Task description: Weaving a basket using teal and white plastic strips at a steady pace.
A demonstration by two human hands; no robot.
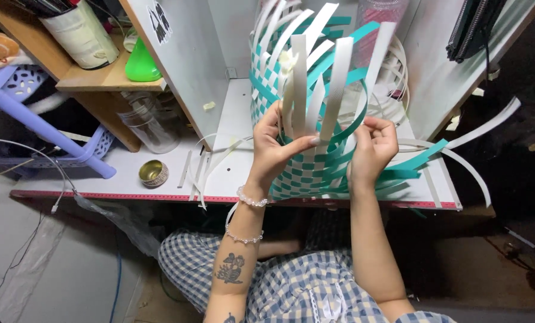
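Note:
A half-woven basket (306,173) of white and teal strips lies on its side on the white desk (160,157), its open mouth facing me. Loose white strips (315,72) and teal strips (411,164) stick out from its rim. My left hand (273,149) grips the basket's left wall, thumb pressed across the weave. My right hand (372,146) pinches a teal strip at the right side of the rim.
A small round gold tin (153,173) sits near the desk's front edge, cut white strips (198,170) beside it. A glass jar (151,122), a green bottle (142,63) and a purple plastic stool (46,122) stand left. A coil of white strip (393,90) lies behind the basket.

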